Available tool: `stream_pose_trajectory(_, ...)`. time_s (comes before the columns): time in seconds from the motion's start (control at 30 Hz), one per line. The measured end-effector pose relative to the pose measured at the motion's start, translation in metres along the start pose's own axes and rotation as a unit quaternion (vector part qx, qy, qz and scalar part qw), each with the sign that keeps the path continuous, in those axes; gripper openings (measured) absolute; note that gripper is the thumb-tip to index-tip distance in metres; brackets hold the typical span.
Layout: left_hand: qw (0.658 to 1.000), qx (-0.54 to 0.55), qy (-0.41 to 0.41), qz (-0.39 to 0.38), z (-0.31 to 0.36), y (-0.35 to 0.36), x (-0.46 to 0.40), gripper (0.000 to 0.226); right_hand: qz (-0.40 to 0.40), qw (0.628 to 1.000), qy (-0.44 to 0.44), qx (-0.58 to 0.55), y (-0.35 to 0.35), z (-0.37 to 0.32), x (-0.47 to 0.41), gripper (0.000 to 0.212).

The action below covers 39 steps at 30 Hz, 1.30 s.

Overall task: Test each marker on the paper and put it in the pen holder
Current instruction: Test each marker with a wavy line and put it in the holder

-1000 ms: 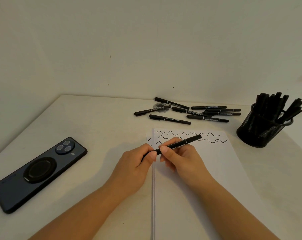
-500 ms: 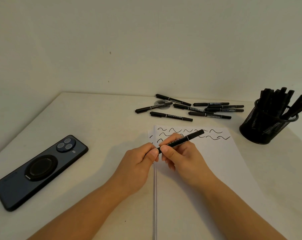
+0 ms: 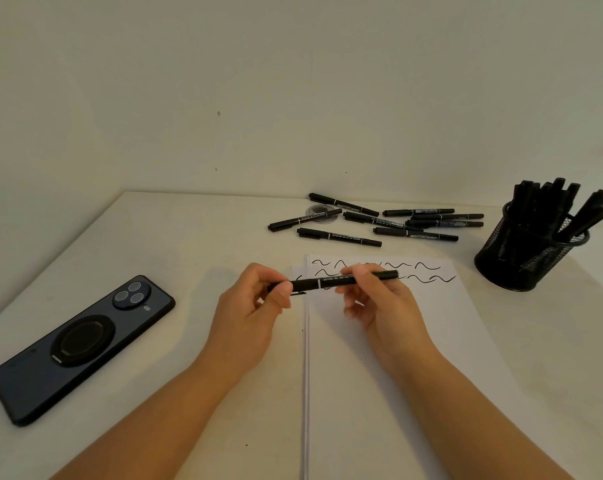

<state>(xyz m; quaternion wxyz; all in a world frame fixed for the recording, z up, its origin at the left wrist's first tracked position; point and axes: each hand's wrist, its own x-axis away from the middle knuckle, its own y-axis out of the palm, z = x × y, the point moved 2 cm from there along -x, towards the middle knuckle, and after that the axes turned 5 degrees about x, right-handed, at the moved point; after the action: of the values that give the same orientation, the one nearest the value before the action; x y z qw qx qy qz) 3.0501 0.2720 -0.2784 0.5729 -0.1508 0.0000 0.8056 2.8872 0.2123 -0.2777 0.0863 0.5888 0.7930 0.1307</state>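
Both hands' grip, left hand and right hand, seemingly pinching one marker

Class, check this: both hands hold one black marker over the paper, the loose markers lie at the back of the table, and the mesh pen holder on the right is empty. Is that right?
Not quite. The head view shows the pen holder already full of black markers. The rest stands: the left hand and right hand hold one marker over the paper, and the loose markers lie at the back.
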Motion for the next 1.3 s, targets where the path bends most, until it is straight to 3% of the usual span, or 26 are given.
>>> stream_pose_trajectory(0.07,0.999,0.018,0.0,0.031,0.001,-0.004,-0.001,0.016,0.053,0.998,-0.016,0.043,-0.008,-0.003,-0.004,0.009)
stream_pose_trajectory(0.17,0.998,-0.005,0.021,0.055,0.001,-0.006,-0.001,0.016,0.072,0.956,-0.12,0.256,-0.011,-0.01,-0.002,0.013)
stream_pose_trajectory(0.3,0.994,-0.072,0.057,0.055,0.004,-0.004,-0.002,0.02,-0.004,0.81,-0.303,0.502,0.007,-0.015,0.008,0.005)
stream_pose_trajectory(0.37,0.99,-0.107,0.087,0.04,0.009,-0.001,-0.003,0.015,-0.015,0.763,-0.348,0.545,0.013,-0.018,0.011,0.015)
stream_pose_trajectory(0.53,0.972,-0.173,0.156,-0.004,0.03,0.009,-0.01,0.007,-0.027,0.714,-0.374,0.591,0.021,-0.033,0.015,0.017)
stream_pose_trajectory(0.63,0.96,-0.203,0.19,-0.028,0.041,0.021,-0.02,0.007,-0.026,0.701,-0.356,0.617,0.013,-0.047,0.011,0.016)
stream_pose_trajectory(0.8,0.955,-0.212,0.191,-0.084,0.038,0.044,-0.051,0.035,0.044,0.684,-0.336,0.646,-0.014,-0.073,0.004,0.019)
stream_pose_trajectory(0.97,0.912,-0.363,0.137,-0.133,0.009,0.059,-0.102,0.033,0.142,0.715,-0.292,0.62,-0.065,-0.107,-0.007,0.016)
stream_pose_trajectory(1.13,0.827,-0.531,0.122,-0.139,-0.017,0.061,-0.139,0.036,0.256,0.755,-0.289,0.53,-0.107,-0.146,-0.006,0.024)
stream_pose_trajectory(1.3,0.816,-0.552,0.092,-0.142,-0.031,0.063,-0.151,0.027,0.307,0.757,-0.311,0.486,-0.133,-0.167,-0.003,0.042)
